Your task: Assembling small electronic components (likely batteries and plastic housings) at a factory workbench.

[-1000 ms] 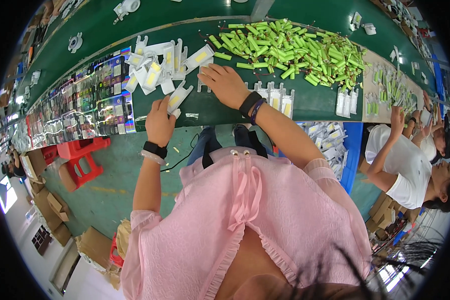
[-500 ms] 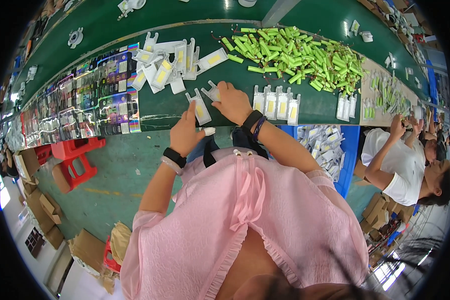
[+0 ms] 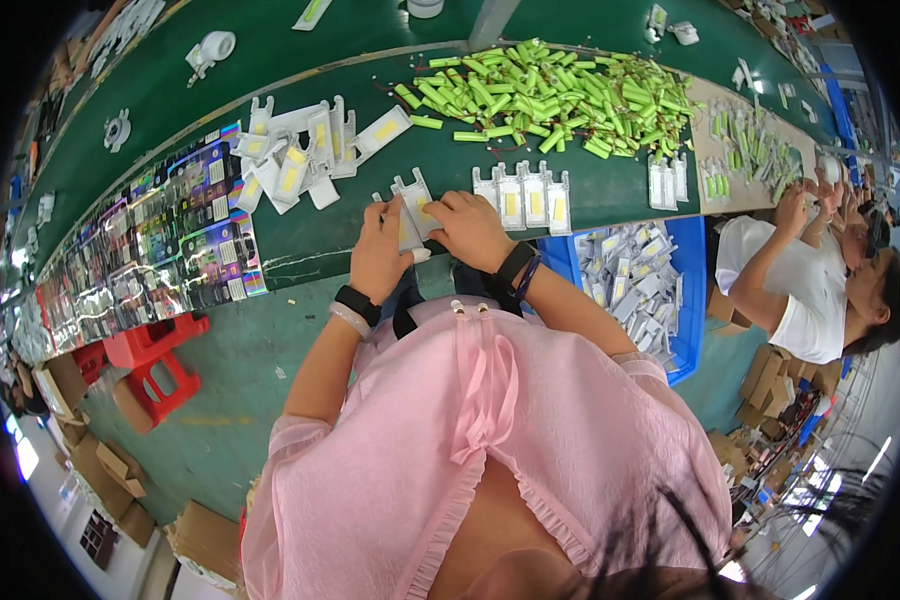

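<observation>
Two white plastic lamp housings with yellow LED strips lie side by side at the table's front edge, between my hands. My left hand point(image 3: 378, 252) is on the left housing point(image 3: 408, 233), its fingers along the outer side and its thumb by the lower end. At the right housing point(image 3: 418, 203), my right hand point(image 3: 470, 232) has its bent fingertips on the panel's right side. Both housings lie flat with their pronged ends away from me. A row of several similar housings point(image 3: 534, 203) stands to the right of my right hand.
A heap of green wired battery cells point(image 3: 570, 95) lies behind the row. Loose housings point(image 3: 292, 165) pile up at the left, beside shiny printed sheets point(image 3: 170, 215). A blue bin point(image 3: 692, 290) of housings stands below the table edge. A co-worker point(image 3: 770, 270) sits at the right.
My right hand has brought its housing down beside the left one. My left hand's fingers have closed in on the left housing. The whole view has shifted slightly.
</observation>
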The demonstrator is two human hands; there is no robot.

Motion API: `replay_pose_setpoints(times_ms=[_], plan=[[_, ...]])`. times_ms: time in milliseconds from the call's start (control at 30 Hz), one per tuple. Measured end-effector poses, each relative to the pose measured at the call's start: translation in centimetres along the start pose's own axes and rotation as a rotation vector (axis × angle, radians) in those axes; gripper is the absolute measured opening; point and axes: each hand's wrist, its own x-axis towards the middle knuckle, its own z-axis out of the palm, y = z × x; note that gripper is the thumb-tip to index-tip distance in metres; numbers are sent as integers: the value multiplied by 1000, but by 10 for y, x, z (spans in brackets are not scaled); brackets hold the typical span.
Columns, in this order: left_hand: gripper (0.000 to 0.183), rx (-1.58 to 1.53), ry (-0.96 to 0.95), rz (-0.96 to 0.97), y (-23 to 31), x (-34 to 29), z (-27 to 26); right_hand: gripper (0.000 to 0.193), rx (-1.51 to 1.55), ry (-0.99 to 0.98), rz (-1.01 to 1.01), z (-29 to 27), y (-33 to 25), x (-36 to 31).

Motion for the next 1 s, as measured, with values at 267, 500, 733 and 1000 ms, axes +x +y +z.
replay_pose_setpoints(times_ms=[267, 500, 733, 1000], plan=[[88, 9, -49, 156, 18, 24, 13, 6, 61, 362, 225, -56, 51, -47], [85, 12, -140, 173, 31, 40, 19, 6, 120, 373, 461, -79, 109, -104], [78, 217, 74, 273, 84, 49, 17, 6, 48, 349, 378, -77, 132, -99], [102, 97, -82, 521, 155, 96, 102, 10, 9, 122, 303, -84, 151, -86]])
